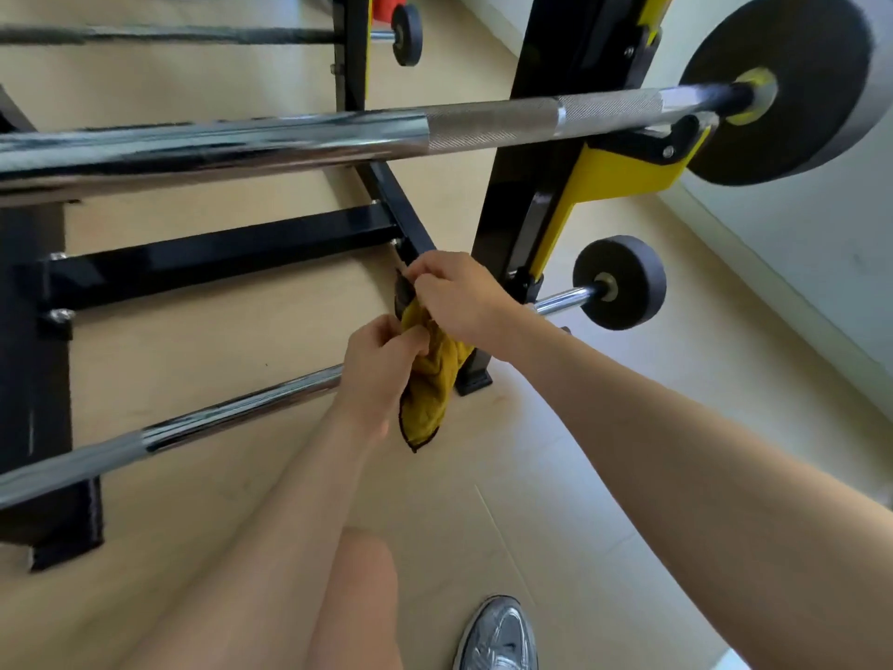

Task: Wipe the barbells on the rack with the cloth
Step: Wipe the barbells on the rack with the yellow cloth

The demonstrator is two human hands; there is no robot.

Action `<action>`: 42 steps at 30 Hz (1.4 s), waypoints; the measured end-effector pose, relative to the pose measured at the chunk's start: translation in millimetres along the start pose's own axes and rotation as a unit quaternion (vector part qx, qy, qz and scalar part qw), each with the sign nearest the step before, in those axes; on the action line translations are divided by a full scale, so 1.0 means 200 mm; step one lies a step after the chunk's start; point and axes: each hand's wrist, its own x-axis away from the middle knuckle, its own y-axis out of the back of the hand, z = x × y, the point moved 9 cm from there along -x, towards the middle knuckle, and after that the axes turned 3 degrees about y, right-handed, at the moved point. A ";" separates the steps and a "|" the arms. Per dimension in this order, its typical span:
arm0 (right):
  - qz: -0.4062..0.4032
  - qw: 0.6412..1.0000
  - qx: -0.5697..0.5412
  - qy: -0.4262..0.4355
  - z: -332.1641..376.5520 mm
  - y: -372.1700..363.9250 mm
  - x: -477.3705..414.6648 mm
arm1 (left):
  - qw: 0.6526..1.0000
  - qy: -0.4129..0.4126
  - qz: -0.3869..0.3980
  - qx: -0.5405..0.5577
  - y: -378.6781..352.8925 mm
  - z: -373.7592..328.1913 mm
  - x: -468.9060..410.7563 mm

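Observation:
A mustard-yellow cloth [431, 379] with a dark hem hangs between my two hands, just above the lower chrome barbell [212, 420]. My left hand [381, 367] pinches its left side and my right hand [454, 295] pinches its upper edge. The cloth and hands hide the part of the lower bar beneath them; the bar's right end [563, 299] carries a small black plate [621, 282]. An upper chrome barbell [290, 137] with a knurled grip lies across the yellow hook [623, 174] and ends in a large black plate [797, 89].
The black rack upright [531, 152] stands right behind my hands, and black cross beams [217, 249] run low to the left. A third bar [169, 35] with a small plate sits further back. Pale wood floor lies below, a white wall to the right, my shoe [497, 635] at the bottom.

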 end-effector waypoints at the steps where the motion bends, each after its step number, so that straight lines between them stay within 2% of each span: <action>1: 0.016 1.000 0.013 -0.001 -0.02 -0.03 -0.01 | 1.000 -0.013 -0.008 -0.008 0.00 0.01 0.00; 3: 0.046 0.998 0.035 -0.020 -0.10 -0.09 -0.01 | 0.996 -0.059 -0.042 -0.054 0.03 0.00 0.01; 5: 0.037 0.997 0.056 -0.023 -0.17 -0.09 0.00 | 0.983 -0.113 -0.085 -0.119 0.07 -0.01 0.01; 7: -0.018 0.995 0.101 -0.007 -0.23 -0.06 0.02 | 0.964 -0.165 -0.114 -0.174 0.10 -0.06 0.03; 10: -0.172 0.961 0.218 0.005 -0.33 0.03 0.11 | 0.939 -0.219 -0.121 -0.236 0.10 -0.13 0.04; 12: -0.224 0.955 0.194 -0.009 -0.40 0.07 0.14 | 0.921 -0.233 -0.144 -0.278 0.11 -0.14 0.03; 14: -0.231 0.958 0.171 0.000 -0.42 0.08 0.12 | 0.898 -0.244 -0.160 -0.330 0.11 -0.13 0.01; 17: -0.261 0.953 0.148 0.044 -0.39 0.08 0.08 | 0.855 -0.258 -0.126 -0.431 0.03 -0.08 -0.03; 20: -0.341 0.938 0.036 0.060 -0.40 0.12 0.06 | 0.810 -0.255 -0.087 -0.520 -0.03 -0.03 -0.07; 22: -0.373 0.911 0.116 0.133 -0.33 0.06 0.07 | 0.787 -0.254 -0.088 -0.556 -0.06 -0.02 -0.08; 23: -0.349 0.901 0.180 0.183 -0.29 -0.03 0.06 | 0.781 -0.253 -0.099 -0.563 -0.06 -0.02 -0.09; 25: -0.244 0.895 0.257 0.269 -0.29 -0.27 0.07 | 0.789 -0.247 -0.145 -0.544 -0.02 -0.03 -0.09; 27: -0.157 0.891 0.313 0.291 -0.33 -0.39 0.10 | 0.799 -0.254 -0.200 -0.507 0.03 -0.05 -0.07; 29: -0.119 0.866 0.376 0.307 -0.36 -0.36 0.08 | 0.805 -0.270 -0.217 -0.481 0.04 -0.05 -0.06; 31: -0.097 0.834 0.448 0.306 -0.39 -0.29 0.04 | 0.810 -0.289 -0.190 -0.473 0.01 -0.04 -0.06; 34: -0.109 0.797 0.545 0.238 -0.55 -0.10 0.02 | 0.812 -0.310 -0.151 -0.470 -0.06 -0.03 -0.06; 37: -0.187 0.794 0.561 0.145 -0.68 0.10 0.08 | 0.805 -0.326 -0.160 -0.469 -0.09 -0.04 -0.04; 39: -0.211 0.787 0.570 0.104 -0.70 0.11 0.07 | 0.807 -0.319 -0.157 -0.472 -0.10 -0.03 -0.04; 42: -0.235 0.797 0.551 0.071 -0.67 0.06 0.03 | 0.811 -0.306 -0.144 -0.476 -0.11 -0.02 -0.03</action>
